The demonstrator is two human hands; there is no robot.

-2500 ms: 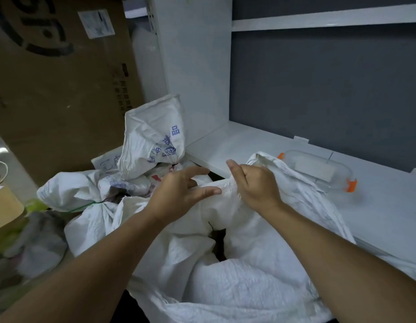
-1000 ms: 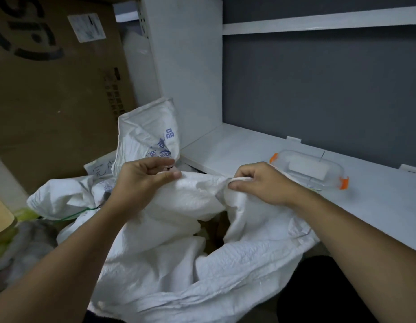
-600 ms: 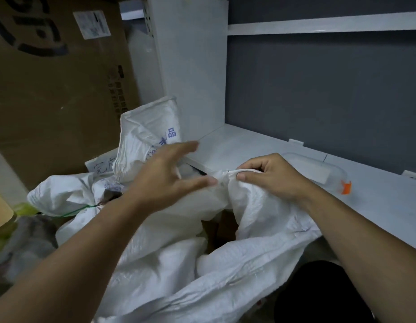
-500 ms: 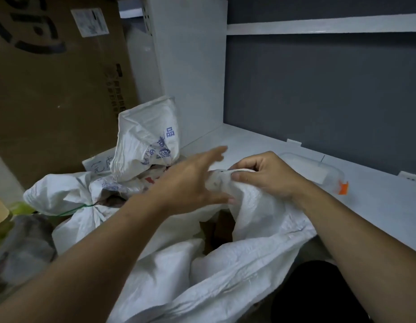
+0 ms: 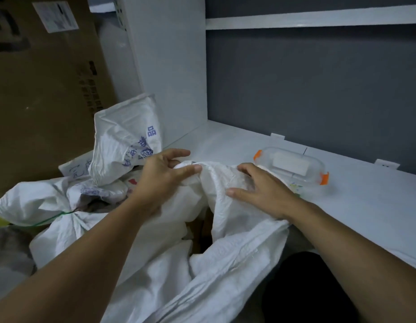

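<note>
Head camera shows the left hand [image 5: 165,178] with its thumb laid across a bunched fold at the mouth of the white sack [image 5: 225,264], its fingers nearly straight behind that fold: a light pinch, not a fist. The right hand [image 5: 263,192] holds nothing. It lies spread and flat on the cloth just beside the fold, pressing it down. The sack is in front of the person, with its mouth lifted between the two hands. Its right side is draped over the edge of the white counter [image 5: 365,206], and the rest hangs below.

I judge the weak point to be that single pinch. The woven cloth looks slick and crinkled, and most of the sack hangs below the hands. A tug or a shift of the thumb could let the fold slide out, and the mouth would then drop shut or sag away. The flat right hand would not stop that, since it only presses. The dark gap [image 5: 197,231] below the hands is too dim to tell what lies inside; anything there might spill.

Further out, a clear plastic box [image 5: 293,164] with orange clips sits on the counter just beyond the right hand's fingertips. A sweep of that hand or a dragged fold could shove it. A printed sack [image 5: 123,141] leans close to the left hand and could tip if knocked.
</note>
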